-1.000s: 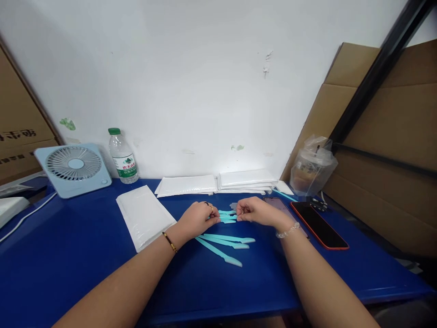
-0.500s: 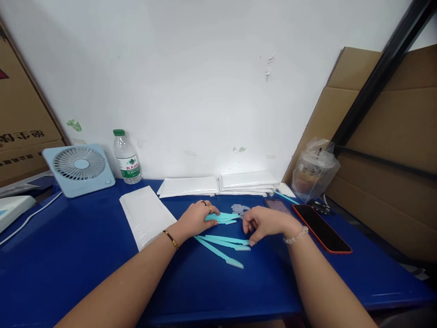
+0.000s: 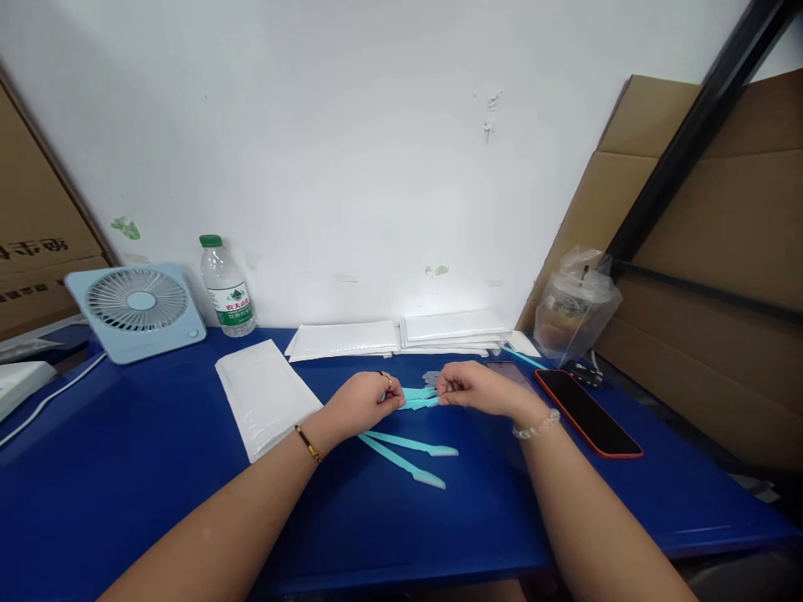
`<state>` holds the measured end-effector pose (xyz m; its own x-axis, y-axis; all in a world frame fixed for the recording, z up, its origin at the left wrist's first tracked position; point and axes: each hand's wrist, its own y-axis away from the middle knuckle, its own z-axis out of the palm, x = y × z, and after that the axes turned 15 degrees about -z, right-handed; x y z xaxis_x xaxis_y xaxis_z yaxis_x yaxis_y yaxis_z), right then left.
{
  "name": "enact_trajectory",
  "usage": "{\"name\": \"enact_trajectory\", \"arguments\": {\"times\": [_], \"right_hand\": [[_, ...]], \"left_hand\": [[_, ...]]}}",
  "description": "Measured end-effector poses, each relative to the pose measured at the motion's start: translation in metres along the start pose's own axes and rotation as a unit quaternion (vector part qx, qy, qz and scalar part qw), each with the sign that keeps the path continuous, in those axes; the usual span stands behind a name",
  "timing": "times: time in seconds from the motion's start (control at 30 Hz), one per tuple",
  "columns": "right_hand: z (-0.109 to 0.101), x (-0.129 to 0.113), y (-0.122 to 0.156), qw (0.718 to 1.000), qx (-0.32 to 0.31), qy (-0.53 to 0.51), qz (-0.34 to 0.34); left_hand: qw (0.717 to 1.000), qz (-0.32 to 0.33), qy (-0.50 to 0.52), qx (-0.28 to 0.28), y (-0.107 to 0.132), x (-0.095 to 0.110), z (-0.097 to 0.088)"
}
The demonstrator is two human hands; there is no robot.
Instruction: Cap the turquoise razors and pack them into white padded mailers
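Turquoise eyebrow razors (image 3: 417, 396) lie in a small bunch between my two hands. My left hand (image 3: 364, 401) pinches the bunch at its left end, thumb against fingers. At the opposite end, my right hand (image 3: 473, 389) has thumb and fingertips closed on one razor's tip. Nearer to me, two more razors, an upper one (image 3: 414, 443) and a lower one (image 3: 405, 466), fan out on the blue table, their left ends by my left wrist. Translucent grey pieces (image 3: 431, 379) show just behind my right fingers, partly covered.
A white padded envelope (image 3: 267, 397) lies left of my left hand. Stacked white envelopes (image 3: 342, 339) line the wall. A blue fan (image 3: 141, 309) and water bottle (image 3: 227, 288) stand left. Right are a red-edged phone (image 3: 586, 411), another phone and a bagged drink cup (image 3: 568, 309).
My right hand has taken one razor from the three lying in front and brought it up to the bunch. My left fingers have closed more tightly on the bunch.
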<state>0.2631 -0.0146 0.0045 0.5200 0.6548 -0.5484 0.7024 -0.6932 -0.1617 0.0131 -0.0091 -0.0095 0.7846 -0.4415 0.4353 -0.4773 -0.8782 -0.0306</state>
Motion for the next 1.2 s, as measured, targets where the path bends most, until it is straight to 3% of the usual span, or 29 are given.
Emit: {"name": "enact_trajectory", "arguments": {"times": [0.17, 0.3, 0.37, 0.5, 0.57, 0.67, 0.87, 1.07, 1.2], "right_hand": [[-0.005, 0.022, 0.003, 0.996, 0.042, -0.017, 0.077], [-0.005, 0.017, 0.001, 0.995, 0.071, 0.027, 0.071], [-0.003, 0.006, 0.000, 0.999, 0.026, 0.010, 0.042], [0.009, -0.015, -0.003, 0.987, -0.157, -0.028, 0.011], [0.015, -0.020, -0.005, 0.981, -0.191, -0.018, 0.008], [0.020, -0.021, -0.008, 0.986, -0.166, 0.008, -0.013], [0.009, -0.019, -0.006, 0.998, -0.054, 0.030, -0.013], [-0.002, 0.007, -0.002, 0.996, 0.035, 0.053, 0.067], [-0.001, 0.012, -0.004, 0.992, 0.042, 0.073, 0.093]], "left_hand": [[0.999, -0.014, -0.032, 0.041, -0.003, -0.010, 0.002], [0.998, -0.007, -0.016, 0.061, -0.005, -0.017, 0.011], [0.999, -0.002, -0.013, 0.047, -0.007, -0.020, 0.016], [0.999, -0.003, -0.021, 0.042, -0.008, -0.020, 0.018], [0.998, -0.013, -0.023, 0.064, -0.006, -0.015, 0.014], [0.996, -0.006, -0.014, 0.088, 0.001, -0.004, 0.005], [0.997, 0.055, -0.048, -0.003, 0.007, 0.008, 0.001], [0.996, -0.001, -0.063, 0.061, -0.004, -0.006, 0.003], [0.997, -0.005, -0.046, 0.069, -0.006, -0.012, 0.007]]}}
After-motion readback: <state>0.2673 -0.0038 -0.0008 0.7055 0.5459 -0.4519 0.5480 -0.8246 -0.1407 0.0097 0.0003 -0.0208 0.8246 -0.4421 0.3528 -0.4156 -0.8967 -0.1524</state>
